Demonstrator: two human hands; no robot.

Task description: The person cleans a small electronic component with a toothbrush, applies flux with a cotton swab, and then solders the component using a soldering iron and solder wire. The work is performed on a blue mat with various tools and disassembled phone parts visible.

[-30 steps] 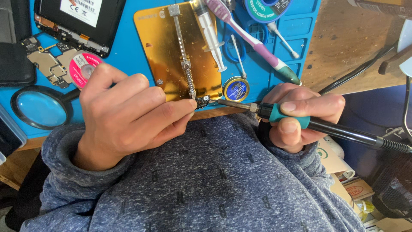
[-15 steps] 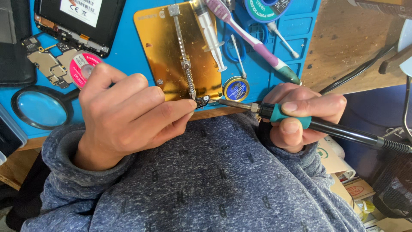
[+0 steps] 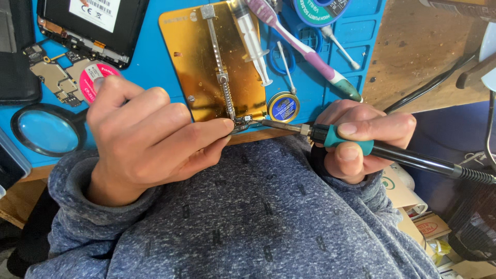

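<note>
Hands: right hand (image 3: 356,139) grips teal-handled soldering iron (image 3: 330,135); left hand (image 3: 150,139) pinches small part (image 3: 243,122).

Beyond my left fingertips (image 3: 225,125) I see a glossy brass-coloured metal plate (image 3: 191,57) on a matt blue rubbery mat (image 3: 155,67); my right fingers (image 3: 356,129) grip the soldering iron (image 3: 361,147), matt teal and black plastic

Your left hand (image 3: 150,139) pinches at the near edge of the gold metal holder plate (image 3: 206,57); your right hand (image 3: 361,139) brings the teal-gripped soldering iron (image 3: 351,142) in from the right. The round black-rimmed magnifying glass (image 3: 49,129) lies left.
</note>
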